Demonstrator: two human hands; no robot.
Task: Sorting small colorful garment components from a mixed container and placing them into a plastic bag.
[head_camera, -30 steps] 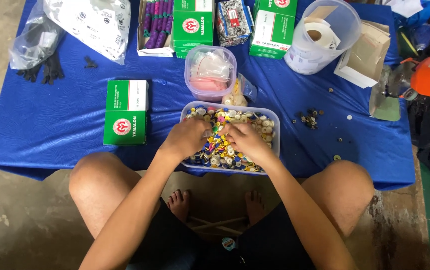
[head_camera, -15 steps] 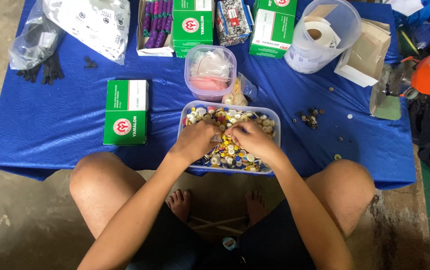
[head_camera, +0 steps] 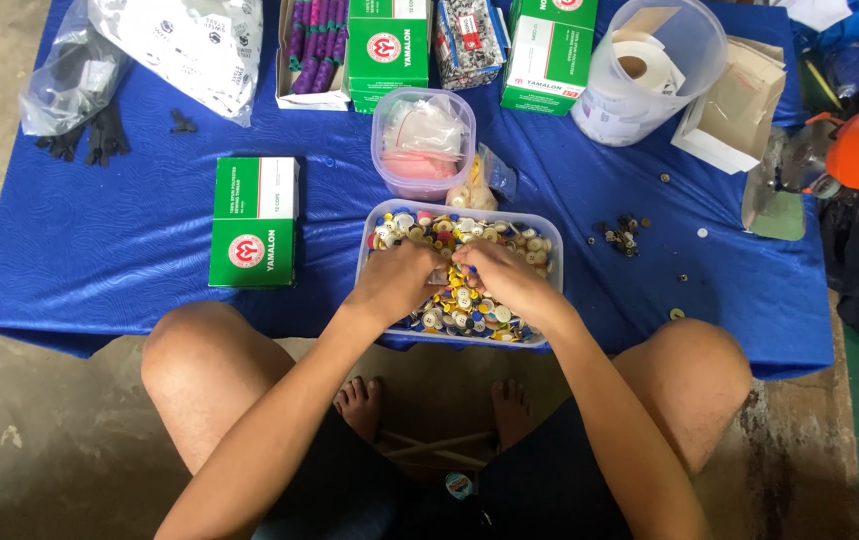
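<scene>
- Both hands have drawn together since a second ago: left hand (head_camera: 396, 282) and right hand (head_camera: 502, 278) now nearly touch over the middle of the clear tub (head_camera: 547, 262) of mixed buttons (head_camera: 459, 308) at the table's near edge.
- Reading: sorting has narrowed to one small piece.
- Fingers curl downward, tips close; what they pinch is hidden.
- Farther off, the green box (head_camera: 252, 222) is unmoved.

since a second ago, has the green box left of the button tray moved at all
No. The green box lies in the same spot on the blue cloth, equally far left of the clear button tray; only the hands shift inside the tray.
</scene>
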